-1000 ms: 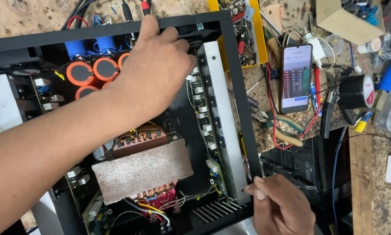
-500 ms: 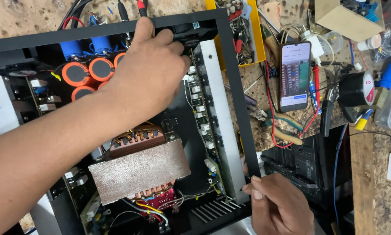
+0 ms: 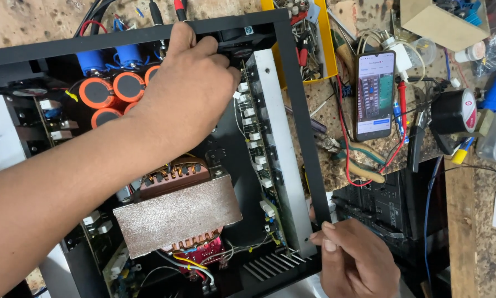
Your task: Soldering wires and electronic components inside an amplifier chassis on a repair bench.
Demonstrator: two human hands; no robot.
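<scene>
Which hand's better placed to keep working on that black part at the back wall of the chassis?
Probably the left hand: its fingers already rest on the black part. The right hand is pinching the black chassis at its near corner.

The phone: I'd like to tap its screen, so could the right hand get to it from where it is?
Probably yes. The right hand grips the chassis corner, and the phone lies face up beyond it; only low pliers and wires lie between.

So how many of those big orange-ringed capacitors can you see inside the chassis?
4 show, clustered at the back left: orange capacitor, a second, a third in front, and a sliver beside the left hand, which may hide more.
</scene>
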